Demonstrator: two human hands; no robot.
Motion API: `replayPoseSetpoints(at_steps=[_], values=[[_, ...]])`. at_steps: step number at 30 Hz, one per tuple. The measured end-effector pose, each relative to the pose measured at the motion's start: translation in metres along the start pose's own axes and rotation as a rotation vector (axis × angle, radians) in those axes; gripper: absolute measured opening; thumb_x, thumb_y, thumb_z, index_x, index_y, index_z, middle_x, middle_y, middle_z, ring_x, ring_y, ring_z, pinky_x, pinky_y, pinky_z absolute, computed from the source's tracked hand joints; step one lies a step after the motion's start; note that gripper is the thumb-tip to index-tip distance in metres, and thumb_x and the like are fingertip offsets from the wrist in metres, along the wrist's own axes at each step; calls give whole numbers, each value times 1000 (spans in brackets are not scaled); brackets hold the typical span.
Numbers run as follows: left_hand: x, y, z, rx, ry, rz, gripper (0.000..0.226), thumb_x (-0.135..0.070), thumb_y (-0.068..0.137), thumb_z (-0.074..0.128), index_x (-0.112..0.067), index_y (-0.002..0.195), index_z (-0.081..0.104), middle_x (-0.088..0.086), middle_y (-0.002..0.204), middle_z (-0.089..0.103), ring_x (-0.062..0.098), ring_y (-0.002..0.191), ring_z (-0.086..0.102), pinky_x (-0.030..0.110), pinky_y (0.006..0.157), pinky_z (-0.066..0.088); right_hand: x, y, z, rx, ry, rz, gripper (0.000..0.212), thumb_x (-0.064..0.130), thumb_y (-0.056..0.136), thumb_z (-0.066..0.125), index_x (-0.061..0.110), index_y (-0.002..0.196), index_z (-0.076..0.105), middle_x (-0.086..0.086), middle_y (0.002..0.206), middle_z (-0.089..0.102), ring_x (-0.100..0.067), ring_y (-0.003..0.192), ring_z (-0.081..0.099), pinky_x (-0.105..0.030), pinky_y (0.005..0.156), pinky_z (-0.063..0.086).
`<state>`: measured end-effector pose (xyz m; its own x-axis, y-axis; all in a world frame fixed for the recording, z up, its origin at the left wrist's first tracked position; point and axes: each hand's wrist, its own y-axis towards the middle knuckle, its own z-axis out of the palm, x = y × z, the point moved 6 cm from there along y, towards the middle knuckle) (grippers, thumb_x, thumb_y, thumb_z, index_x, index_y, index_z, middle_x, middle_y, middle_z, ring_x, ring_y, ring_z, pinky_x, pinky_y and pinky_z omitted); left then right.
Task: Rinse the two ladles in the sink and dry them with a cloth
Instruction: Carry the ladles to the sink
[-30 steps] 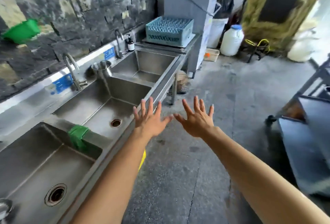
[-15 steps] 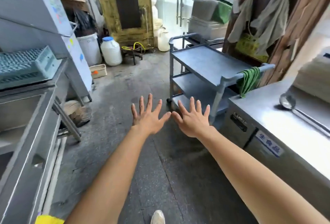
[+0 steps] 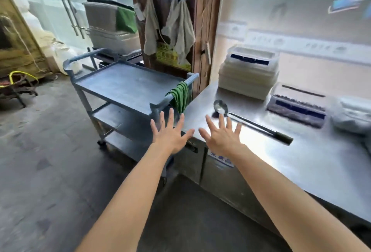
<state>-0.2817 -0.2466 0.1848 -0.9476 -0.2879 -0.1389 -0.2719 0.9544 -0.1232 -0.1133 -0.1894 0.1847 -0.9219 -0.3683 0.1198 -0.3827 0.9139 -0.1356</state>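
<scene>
Hands: left hand [image 3: 170, 134] and right hand [image 3: 221, 137] were spread wide, holding nothing | ladle [image 3: 255, 124] lay on counter [image 3: 301, 167], just beyond right fingers [image 3: 221, 124] | long axis: bowl far-left, handle near-right | right hand was nearer | second ladle was not seen

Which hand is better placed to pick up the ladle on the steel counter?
Right. The right hand hovers open at the edge of the counter, just short of the ladle; the left hand sits farther off, nearer the cart.
</scene>
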Motion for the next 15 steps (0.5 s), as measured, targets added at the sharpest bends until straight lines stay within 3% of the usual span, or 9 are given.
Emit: replayPoseSetpoints(at_steps=[9,15], values=[[-131,127,30,137,-16,215,80,-79,87,9,-39,154,-8,1,162,-22,31,149,-17,62,116,-8,-138,59,0,36,65,263,74,73,97,11,38,160,-7,-13,169,-13,-40,155,-10,-66,117,-12],[-218,192,80,284,-15,276,75,-75,90,12,-40,154,-5,0,162,-22,29,151,-8,62,116,-3,-238,104,16,84,93,341,78,74,96,15,36,161,-5,-13,169,-13,-40,155,-10,-66,120,-8]])
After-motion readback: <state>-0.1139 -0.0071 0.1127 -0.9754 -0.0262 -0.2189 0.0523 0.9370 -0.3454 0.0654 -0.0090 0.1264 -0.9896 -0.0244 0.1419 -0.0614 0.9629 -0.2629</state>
